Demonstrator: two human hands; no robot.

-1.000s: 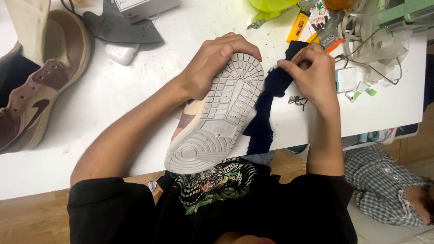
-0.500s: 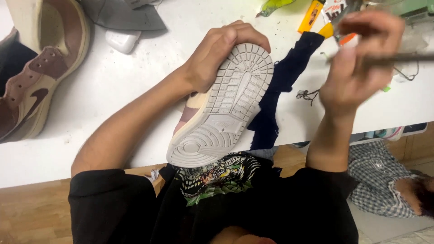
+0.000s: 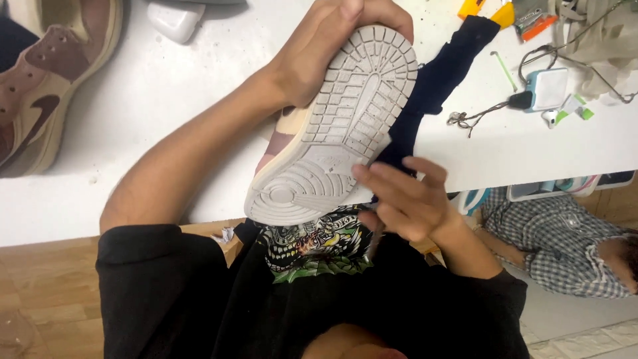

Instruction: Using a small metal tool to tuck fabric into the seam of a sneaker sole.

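Observation:
My left hand (image 3: 325,46) grips the toe end of a sneaker (image 3: 339,126) and holds it sole up over the white table's (image 3: 166,100) front edge. The sole is pale grey with a grid tread; the upper is beige and mauve. My right hand (image 3: 405,199) is at the sole's right side near the heel, fingertips touching it. A thin dark tool (image 3: 373,242) pokes out below this hand, mostly hidden. A dark navy cloth (image 3: 438,80) lies under the shoe and runs off to the upper right.
A matching brown and beige sneaker (image 3: 46,86) lies at the table's far left. A white case (image 3: 174,18) sits at the back. A pale blue device with a cable (image 3: 548,88) and orange bits (image 3: 505,13) are at right. A person in a checked shirt (image 3: 565,239) lies on the floor.
My right hand has come down from the upper right, where it held the thin tool up, to the heel end of the sole. The shoe has stayed in my left hand.

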